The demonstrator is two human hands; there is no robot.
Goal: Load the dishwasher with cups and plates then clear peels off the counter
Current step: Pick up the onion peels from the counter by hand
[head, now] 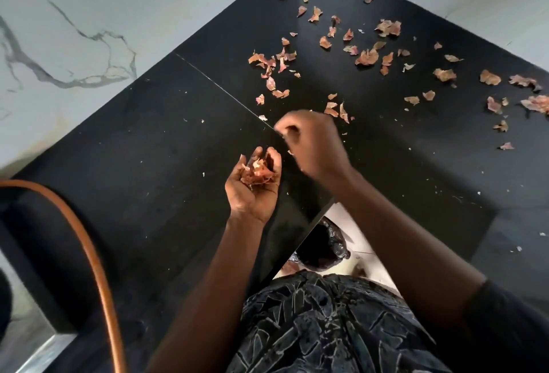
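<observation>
Dry reddish-brown onion peels (367, 56) lie scattered over the far and right part of the black counter (142, 140). My left hand (252, 185) is palm up above the counter's middle, fingers curled round a bunch of gathered peels (258, 172). My right hand (309, 143) hovers just beyond it, back toward the camera, fingers curled with the tips pinched together; what it pinches is too small and blurred to tell. A few peels (335, 109) lie right past its knuckles.
White marble wall tiles (74, 30) back the counter's corner. A copper-coloured curved rim (89, 253) arcs at the lower left beside a dark sink area. Below the counter's front edge sits a bin lined with a dark bag (323, 250). Small crumbs dot the counter.
</observation>
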